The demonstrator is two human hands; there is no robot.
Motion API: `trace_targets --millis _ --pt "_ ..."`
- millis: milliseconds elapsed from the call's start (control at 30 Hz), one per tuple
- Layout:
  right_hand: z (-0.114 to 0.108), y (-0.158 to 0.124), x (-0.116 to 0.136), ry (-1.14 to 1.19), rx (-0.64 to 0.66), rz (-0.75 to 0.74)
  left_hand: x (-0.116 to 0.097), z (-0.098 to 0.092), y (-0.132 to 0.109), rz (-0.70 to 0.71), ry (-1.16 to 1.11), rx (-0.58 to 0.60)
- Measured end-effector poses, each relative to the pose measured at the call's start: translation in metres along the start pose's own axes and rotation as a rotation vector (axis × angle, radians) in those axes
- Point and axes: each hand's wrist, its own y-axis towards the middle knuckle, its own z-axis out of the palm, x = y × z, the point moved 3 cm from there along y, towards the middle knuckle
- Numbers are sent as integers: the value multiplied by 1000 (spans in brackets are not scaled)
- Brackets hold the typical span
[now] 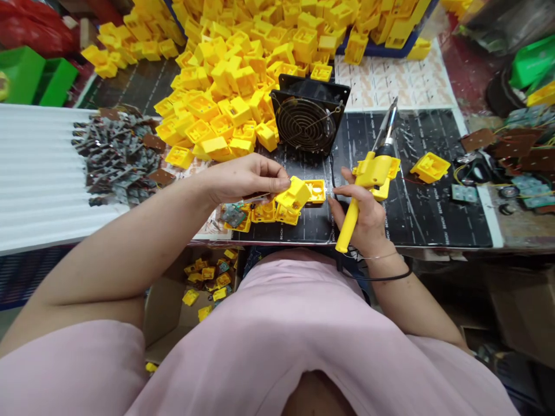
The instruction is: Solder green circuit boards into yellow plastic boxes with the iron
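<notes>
My left hand (255, 178) pinches a small yellow plastic housing (295, 194) between thumb and fingertips. It is over a row of similar open yellow housings (263, 212) near the bench's front edge. A small grey circuit board (234, 215) lies on the left end of that row. In my right hand (366, 216) is a yellow-handled soldering iron (373, 171), its metal tip pointing up and away from me. Some of the right fingers stretch out towards the row. Yellow plastic behind the iron is partly hidden.
A black fan (307, 118) stands beyond my hands, before a large heap of yellow housings (234, 86). Circuit boards pile up at left (117, 150); more boards (531, 190) lie at right. One housing (430, 167) sits apart. A cardboard box (167, 306) stands below the bench.
</notes>
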Motion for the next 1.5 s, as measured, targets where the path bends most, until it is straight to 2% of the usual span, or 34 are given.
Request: trace_targets --millis 133,233,333,367,400,467,567,633,700,800,867,933,1000,1067,1133,1200,1267,1333,1433,1500 --pt "-2 2 8 241 80 3 -7 7 3 -3 43 37" --pt "-1 0 20 422 157 30 -14 17 6 11 22 137" --pt "0 -4 28 398 145 61 -21 29 8 61 -3 257" --pt "-1 -6 29 368 130 61 -22 31 8 88 20 257" --pt "-4 -8 28 333 110 61 -24 31 6 117 53 219" --pt "-12 -11 22 224 54 58 -26 24 1 149 91 67" --pt "-29 -15 4 -77 -23 50 -25 3 -16 102 57 -196" --pt "-37 -16 -12 -282 -13 30 -23 -13 -31 63 81 -323" --pt "-44 -15 -32 -372 12 16 -23 -32 -45 73 161 -479" --pt "-58 -10 -75 -535 -49 43 -18 -64 -63 65 324 -733" --pt "-70 -7 -109 -595 -96 122 -10 -81 -69 -22 481 -811" --pt "-80 -6 -135 -773 -72 239 1 -89 -68 -145 664 -773" --pt "-86 -7 -138 -726 -73 166 12 -87 -58 -245 847 -670" --pt "-84 -8 -119 -634 -104 21 19 -77 -42 -289 1009 -593" --pt "-76 -7 -89 -576 -143 -113 21 -64 -23 -289 1135 -538" --pt "-66 -4 -61 -536 -138 -130 22 -52 -6 -275 1210 -460" --pt "-59 -2 -44 -515 -111 -109 24 -45 3 -279 1242 -391" --pt "-57 -3 -39 -483 -85 -90 28 -42 2 -281 1262 -355" --pt "-59 -10 -42 -439 -68 -57 37 -41 -13 -298 1281 -274" --pt "-60 -13 -44 -435 -73 -35 41 -43 -24 -320 1253 -279"
